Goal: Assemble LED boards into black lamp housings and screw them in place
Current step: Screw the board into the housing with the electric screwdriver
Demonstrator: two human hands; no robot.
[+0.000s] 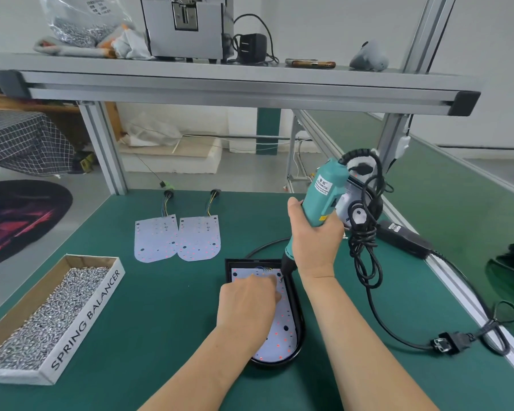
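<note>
Black housing (299,310) on counter (161,321), LED board (282,330) seated inside. Right grip (315,235) wrapped round teal screwdriver (324,191), bit at housing's far-right corner. Left grip (247,301) on the board beside bit; can't tell if it's pinching anything.

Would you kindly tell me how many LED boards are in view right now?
3. The left board and right board lie side by side on the mat; the third board sits in the housing, partly under the left hand. No others show.
</note>
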